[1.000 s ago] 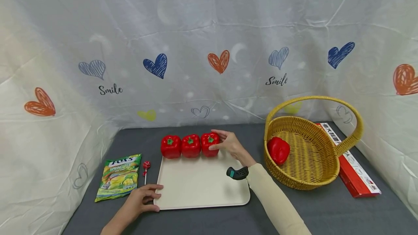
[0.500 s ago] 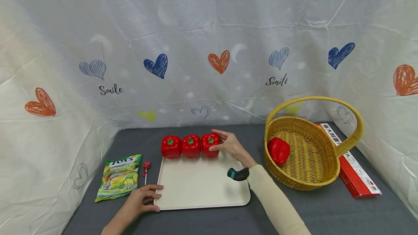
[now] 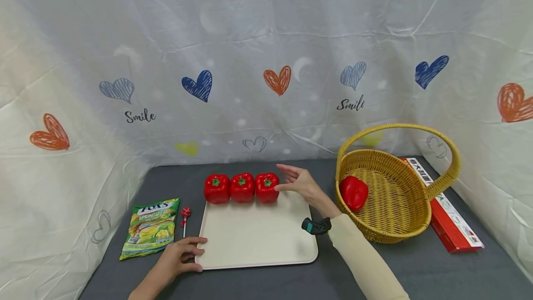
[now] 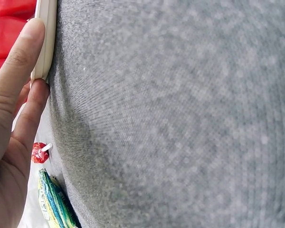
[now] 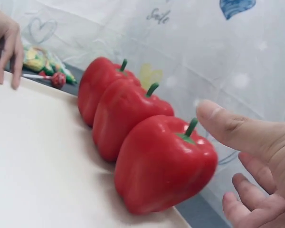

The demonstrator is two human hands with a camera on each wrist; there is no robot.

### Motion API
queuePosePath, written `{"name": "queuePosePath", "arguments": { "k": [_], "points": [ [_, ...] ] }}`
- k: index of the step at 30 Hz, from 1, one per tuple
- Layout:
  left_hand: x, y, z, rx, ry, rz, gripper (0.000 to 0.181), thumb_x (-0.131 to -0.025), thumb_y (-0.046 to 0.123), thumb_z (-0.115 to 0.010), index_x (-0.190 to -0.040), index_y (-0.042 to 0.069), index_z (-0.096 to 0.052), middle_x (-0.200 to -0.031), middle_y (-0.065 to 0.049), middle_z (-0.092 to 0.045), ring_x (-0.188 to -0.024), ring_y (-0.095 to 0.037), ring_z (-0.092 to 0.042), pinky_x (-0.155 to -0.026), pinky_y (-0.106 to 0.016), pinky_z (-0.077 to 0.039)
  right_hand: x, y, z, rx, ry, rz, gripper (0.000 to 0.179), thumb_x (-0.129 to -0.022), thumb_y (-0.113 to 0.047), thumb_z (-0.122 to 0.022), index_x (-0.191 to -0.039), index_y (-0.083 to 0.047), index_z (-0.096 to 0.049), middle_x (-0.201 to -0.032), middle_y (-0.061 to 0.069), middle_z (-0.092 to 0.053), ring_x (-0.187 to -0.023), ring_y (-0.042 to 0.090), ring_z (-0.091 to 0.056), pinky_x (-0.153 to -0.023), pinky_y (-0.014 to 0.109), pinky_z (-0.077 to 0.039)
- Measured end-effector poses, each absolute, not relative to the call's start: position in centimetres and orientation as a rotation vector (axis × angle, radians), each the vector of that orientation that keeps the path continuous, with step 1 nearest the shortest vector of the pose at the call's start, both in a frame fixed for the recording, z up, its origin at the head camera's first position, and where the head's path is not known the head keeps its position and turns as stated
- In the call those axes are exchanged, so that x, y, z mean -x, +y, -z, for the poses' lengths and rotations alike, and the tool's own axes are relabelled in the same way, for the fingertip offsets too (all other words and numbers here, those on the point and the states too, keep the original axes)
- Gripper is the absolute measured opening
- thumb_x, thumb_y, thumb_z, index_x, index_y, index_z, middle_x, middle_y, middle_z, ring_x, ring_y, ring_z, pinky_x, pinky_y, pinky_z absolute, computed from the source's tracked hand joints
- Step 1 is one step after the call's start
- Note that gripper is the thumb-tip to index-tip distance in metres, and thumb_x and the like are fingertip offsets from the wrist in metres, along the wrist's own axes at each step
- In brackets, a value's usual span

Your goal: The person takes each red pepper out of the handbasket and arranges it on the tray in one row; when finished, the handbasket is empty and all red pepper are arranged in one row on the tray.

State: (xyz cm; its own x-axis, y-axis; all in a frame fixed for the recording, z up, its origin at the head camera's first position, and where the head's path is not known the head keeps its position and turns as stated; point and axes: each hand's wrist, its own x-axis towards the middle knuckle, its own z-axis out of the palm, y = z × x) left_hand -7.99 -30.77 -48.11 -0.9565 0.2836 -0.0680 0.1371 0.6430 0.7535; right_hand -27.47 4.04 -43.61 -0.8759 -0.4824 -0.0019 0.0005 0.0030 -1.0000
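Note:
Three red bell peppers with green stems stand in a row along the far edge of a cream tray (image 3: 256, 240): a left pepper (image 3: 217, 189), a middle pepper (image 3: 242, 188) and a right pepper (image 3: 266, 184). My right hand (image 3: 301, 184) is spread just right of the right pepper, and the right wrist view shows a gap between thumb and that pepper (image 5: 164, 164). At the tray's near left corner rests my left hand (image 3: 179, 256). In the left wrist view its straight thumb and a finger touch the tray's rim (image 4: 45, 40).
A yellow wicker basket (image 3: 389, 230) with a red pepper (image 3: 354, 193) inside stands right of the tray. Behind it lies a red and white box (image 3: 451, 226). A green candy bag (image 3: 151, 228) and a red lollipop (image 3: 185, 213) lie left of the tray.
My right hand has let go of the right pepper and drawn a little to the right. My left hand keeps its place at the tray corner.

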Motion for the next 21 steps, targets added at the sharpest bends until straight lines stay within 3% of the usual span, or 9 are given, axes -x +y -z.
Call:
{"name": "queuePosePath", "arguments": {
  "k": [6,12,14,21],
  "points": [
    [8.2,-30.7,48.2,-0.353,2.669,-1.221,0.039,-0.069,0.026,-0.083,-0.099,0.003,-0.074,-0.121,-0.018,-0.061,-0.104,-0.033,-0.06,-0.079,-0.033,-0.056,26.2,8.6,42.4,0.558,1.979,1.956,0.058,-0.085,-0.008,-0.073,-0.137,0.003,-0.048,-0.14,0.022,-0.047,-0.13,0.031,-0.045,-0.099,0.032,-0.044],
    [8.3,-30.8,48.5,-0.36,2.707,-1.172,0.042,-0.068,0.031,-0.083,-0.099,0.003,-0.075,-0.12,-0.016,-0.062,-0.101,-0.02,-0.062,-0.077,-0.028,-0.056,24.7,13.9,41.1,0.561,2.0,1.961,0.054,-0.09,-0.007,-0.067,-0.137,0.007,-0.044,-0.132,0.012,-0.057,-0.116,0.014,-0.058,-0.092,0.023,-0.049],
    [8.3,-30.9,48.6,-0.355,2.715,-1.163,0.043,-0.068,0.031,-0.083,-0.1,0.003,-0.075,-0.12,-0.016,-0.063,-0.1,-0.019,-0.063,-0.077,-0.027,-0.056,24.5,15.6,40.7,0.53,1.987,1.979,0.053,-0.091,-0.005,-0.065,-0.137,0.009,-0.043,-0.128,0.005,-0.06,-0.111,0.009,-0.06,-0.092,0.024,-0.05],
    [8.3,-30.9,48.5,-0.357,2.702,-1.181,0.044,-0.069,0.032,-0.082,-0.1,0.002,-0.074,-0.12,-0.017,-0.062,-0.101,-0.025,-0.063,-0.077,-0.03,-0.056,24.2,21.3,40.2,0.421,1.946,2.045,0.044,-0.094,-0.004,-0.06,-0.134,0.007,-0.047,-0.117,-0.004,-0.066,-0.108,0.011,-0.063,-0.091,0.029,-0.05]
  ]
}}
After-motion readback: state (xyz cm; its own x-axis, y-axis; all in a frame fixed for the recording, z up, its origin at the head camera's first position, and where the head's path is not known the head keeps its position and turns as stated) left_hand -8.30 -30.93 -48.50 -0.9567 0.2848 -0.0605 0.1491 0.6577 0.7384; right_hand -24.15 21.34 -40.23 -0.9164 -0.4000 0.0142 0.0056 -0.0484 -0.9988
